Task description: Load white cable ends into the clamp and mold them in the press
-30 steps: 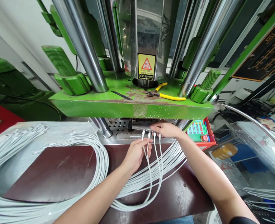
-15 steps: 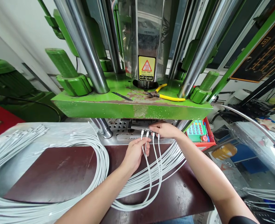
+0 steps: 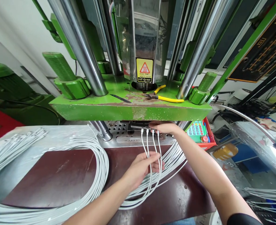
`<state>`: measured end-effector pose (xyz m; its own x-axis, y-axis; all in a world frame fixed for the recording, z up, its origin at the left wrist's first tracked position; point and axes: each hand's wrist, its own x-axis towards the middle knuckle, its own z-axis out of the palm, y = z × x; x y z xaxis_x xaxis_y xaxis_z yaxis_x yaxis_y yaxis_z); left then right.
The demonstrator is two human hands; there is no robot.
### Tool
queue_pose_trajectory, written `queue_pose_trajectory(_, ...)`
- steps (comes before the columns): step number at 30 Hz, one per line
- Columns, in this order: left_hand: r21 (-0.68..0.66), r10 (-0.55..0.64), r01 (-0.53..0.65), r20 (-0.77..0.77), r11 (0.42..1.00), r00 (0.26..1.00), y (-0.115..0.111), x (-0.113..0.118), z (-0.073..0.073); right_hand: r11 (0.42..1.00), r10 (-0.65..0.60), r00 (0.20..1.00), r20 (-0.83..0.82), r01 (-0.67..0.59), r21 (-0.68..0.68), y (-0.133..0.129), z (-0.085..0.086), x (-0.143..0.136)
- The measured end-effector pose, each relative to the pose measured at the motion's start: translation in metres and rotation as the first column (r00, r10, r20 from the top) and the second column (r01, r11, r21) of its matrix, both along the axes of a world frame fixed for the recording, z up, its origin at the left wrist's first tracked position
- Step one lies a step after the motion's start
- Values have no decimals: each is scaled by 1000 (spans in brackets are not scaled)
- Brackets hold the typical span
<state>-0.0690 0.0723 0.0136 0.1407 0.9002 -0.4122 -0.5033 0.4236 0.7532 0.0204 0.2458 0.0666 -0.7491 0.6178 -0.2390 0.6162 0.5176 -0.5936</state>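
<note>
My left hand (image 3: 143, 167) is closed loosely around several thin white cables (image 3: 150, 182), the thumb lying across them. They run up to white connector ends (image 3: 147, 131) along the front edge of a flat metal mould plate (image 3: 138, 126). My right hand (image 3: 164, 127) grips that plate at its right end, beneath the green press beam; its fingertips are partly hidden. The plate is over the perforated metal bed (image 3: 116, 129) of the press.
A green beam (image 3: 100, 112) spans above my hands, with yellow-handled pliers (image 3: 168, 99) on top. Coiled white cables (image 3: 102, 168) lie left on the brown board (image 3: 65, 175). A red control box (image 3: 204, 137) stands right. A heat-warning label (image 3: 144, 69) faces me.
My left hand has moved down and right along the cables, away from the connectors. My right hand stays at the plate, which sits slightly deeper under the beam.
</note>
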Motion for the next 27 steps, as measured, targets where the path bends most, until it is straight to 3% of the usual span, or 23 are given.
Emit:
queue_pose_trajectory(7, -32, -41, 47, 172, 998, 984, -13, 3, -1, 998, 58, 998, -10, -59, -34, 11, -11, -4)
queue_pose_trajectory(11, 19, -33, 32, 88, 999, 996, -10, 5, -2, 997, 61, 998, -7, -62, -38, 10, -7, -6)
queue_pose_trajectory(15, -6, 25, -24, 128, 1000, 991, -11, 4, -5, 998, 42, 999, -20, -43, -35, 6, 1, -4)
queue_pose_trajectory(21, 86, -72, 62, 123, 994, 990, -10, -1, -6, 996, 69, 997, -21, -70, -53, 4, 7, -6)
queue_pose_trajectory(27, 86, -70, 66, 46, 994, 996, -2, -7, -6, 1000, 1, 999, -38, -1, -15, 8, 2, -6)
